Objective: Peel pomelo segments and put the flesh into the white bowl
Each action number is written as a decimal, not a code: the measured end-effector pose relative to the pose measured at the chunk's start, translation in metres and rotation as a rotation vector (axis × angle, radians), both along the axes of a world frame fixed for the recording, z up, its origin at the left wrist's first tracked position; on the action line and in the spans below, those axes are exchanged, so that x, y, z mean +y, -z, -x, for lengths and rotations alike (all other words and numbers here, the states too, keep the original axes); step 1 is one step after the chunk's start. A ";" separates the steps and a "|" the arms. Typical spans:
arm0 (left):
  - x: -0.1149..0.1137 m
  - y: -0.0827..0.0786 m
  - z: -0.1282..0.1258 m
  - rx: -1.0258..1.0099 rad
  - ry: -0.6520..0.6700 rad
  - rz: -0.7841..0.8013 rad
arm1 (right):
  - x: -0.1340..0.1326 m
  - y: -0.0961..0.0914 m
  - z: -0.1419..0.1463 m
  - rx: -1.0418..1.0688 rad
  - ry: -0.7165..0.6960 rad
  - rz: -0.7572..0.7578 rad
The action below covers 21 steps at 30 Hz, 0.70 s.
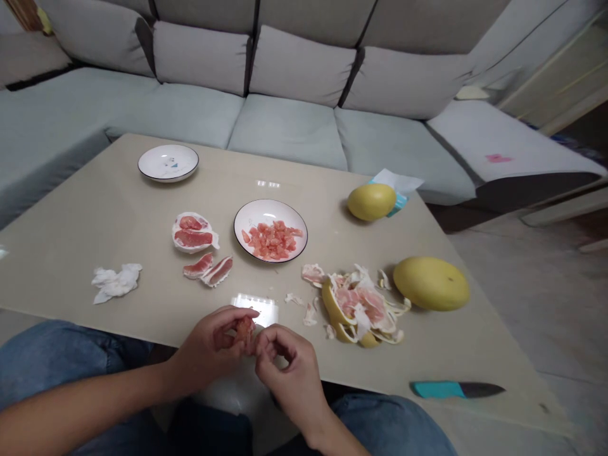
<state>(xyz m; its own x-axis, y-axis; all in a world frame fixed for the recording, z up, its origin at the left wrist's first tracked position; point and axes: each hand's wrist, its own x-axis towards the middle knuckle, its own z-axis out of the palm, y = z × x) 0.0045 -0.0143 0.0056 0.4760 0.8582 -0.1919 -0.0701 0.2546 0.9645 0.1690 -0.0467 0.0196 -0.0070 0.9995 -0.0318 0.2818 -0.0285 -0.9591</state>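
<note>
My left hand [216,342] is closed around a piece of pink pomelo flesh [244,332], just above the table's near edge. Beside it my right hand [289,364] pinches thumb and forefinger together at the piece's right side; what sits between those fingertips is too small to make out. Beyond the hands stands a white dark-rimmed plate [270,211] with a heap of pomelo bits [273,240]. Left of that plate lie a partly opened pomelo chunk [194,233] and two loose segments [209,269]. A pile of peel and membrane [363,310] lies to the right.
Two whole yellow pomelos [431,283] rest at the right, the farther one against a tissue pack [399,190]. A knife with a turquoise handle [437,389] lies near the front right edge. Crumpled tissue [116,282] and a second plate [168,163] are at left; a sofa [285,126] stands behind.
</note>
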 end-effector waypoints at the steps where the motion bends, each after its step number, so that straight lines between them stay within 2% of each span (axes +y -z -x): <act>1: 0.001 -0.001 0.000 0.009 -0.018 -0.004 | 0.001 -0.001 -0.001 0.010 -0.008 0.018; 5: 0.004 -0.004 0.002 0.101 -0.045 -0.119 | 0.004 -0.002 -0.004 0.015 -0.038 0.004; 13: 0.000 -0.004 0.002 0.288 0.043 -0.656 | 0.005 0.001 -0.006 -0.030 -0.095 0.075; 15: 0.000 -0.004 0.001 0.322 0.067 -0.749 | 0.005 0.001 -0.005 -0.045 -0.096 0.084; 18: -0.002 -0.004 0.001 0.348 0.084 -0.769 | 0.005 0.000 -0.004 -0.069 -0.070 0.051; 21: -0.003 -0.004 0.000 0.316 0.087 -0.604 | 0.003 0.000 0.000 -0.056 -0.049 0.032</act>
<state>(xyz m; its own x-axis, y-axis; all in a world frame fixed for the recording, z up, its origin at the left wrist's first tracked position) 0.0049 -0.0177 0.0094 0.5477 0.8197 0.1676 0.2344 -0.3426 0.9098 0.1693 -0.0434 0.0196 -0.0535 0.9964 -0.0652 0.3366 -0.0434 -0.9406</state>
